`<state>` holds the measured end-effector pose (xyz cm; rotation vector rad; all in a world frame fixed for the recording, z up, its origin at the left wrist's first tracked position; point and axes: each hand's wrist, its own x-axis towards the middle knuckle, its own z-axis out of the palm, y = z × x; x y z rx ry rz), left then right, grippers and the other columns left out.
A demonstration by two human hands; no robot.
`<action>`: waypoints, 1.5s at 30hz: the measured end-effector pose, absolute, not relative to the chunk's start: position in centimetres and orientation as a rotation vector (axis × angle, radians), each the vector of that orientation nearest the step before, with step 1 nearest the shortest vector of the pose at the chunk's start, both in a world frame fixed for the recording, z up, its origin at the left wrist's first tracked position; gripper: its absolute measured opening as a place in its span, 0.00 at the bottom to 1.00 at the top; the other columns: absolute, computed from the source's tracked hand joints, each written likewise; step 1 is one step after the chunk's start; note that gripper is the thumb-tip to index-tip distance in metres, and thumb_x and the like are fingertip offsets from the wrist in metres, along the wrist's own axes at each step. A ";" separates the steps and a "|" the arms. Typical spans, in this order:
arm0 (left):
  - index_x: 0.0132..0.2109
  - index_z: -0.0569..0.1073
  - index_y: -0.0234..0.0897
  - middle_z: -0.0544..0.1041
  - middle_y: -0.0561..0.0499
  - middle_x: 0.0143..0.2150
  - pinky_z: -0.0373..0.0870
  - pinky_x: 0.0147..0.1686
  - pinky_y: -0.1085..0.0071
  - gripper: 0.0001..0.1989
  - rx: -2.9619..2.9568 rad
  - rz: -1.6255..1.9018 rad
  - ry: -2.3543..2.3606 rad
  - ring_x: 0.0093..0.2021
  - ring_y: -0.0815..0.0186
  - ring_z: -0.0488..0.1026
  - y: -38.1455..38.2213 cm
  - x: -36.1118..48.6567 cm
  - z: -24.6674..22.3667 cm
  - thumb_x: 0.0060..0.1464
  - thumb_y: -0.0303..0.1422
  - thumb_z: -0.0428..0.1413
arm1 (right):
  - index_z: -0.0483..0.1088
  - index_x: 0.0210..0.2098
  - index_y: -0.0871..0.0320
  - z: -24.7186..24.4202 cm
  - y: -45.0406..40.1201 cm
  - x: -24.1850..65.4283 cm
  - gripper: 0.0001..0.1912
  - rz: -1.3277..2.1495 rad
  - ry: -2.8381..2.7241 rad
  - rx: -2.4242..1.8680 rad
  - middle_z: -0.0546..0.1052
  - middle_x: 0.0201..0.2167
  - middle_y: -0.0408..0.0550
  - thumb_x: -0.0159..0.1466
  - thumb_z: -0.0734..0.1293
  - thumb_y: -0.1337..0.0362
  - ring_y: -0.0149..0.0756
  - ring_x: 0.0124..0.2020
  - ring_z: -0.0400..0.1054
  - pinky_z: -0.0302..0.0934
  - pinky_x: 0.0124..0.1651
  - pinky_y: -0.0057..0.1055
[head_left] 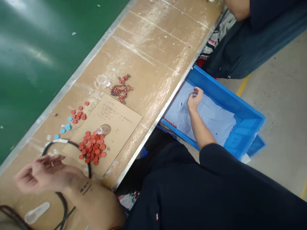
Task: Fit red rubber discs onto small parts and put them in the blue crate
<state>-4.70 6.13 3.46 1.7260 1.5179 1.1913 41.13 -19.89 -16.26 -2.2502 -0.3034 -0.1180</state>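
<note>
My left hand hovers above the worktable at the lower left, slightly blurred, its fingers loosely bent and apart with nothing visible in them. Near it, a pile of red discs lies on a sheet of cardboard. A round clear piece sits at the top of that pile. My right hand is over a blue crate lined with white paper. Its fingers are curled closed toward the thumb; whatever they may hold is hidden. A row of small red pieces shows along the crate's near edge.
Dark red slender pieces, a clear ring, more red discs and several blue discs lie on the table. A black cable loops beside a clear plastic piece. Another person's leg is beyond the crate.
</note>
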 end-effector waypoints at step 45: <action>0.51 0.82 0.39 0.79 0.42 0.54 0.64 0.58 0.48 0.13 2.085 0.593 1.571 0.59 0.48 0.72 3.2 -4.0 -0.5 0.63 0.30 0.57 | 0.78 0.42 0.49 1.4 1.5 23.1 0.11 0.533 -1.808 -1.003 0.83 0.36 0.41 0.67 0.68 0.72 0.33 0.37 0.78 0.74 0.40 0.35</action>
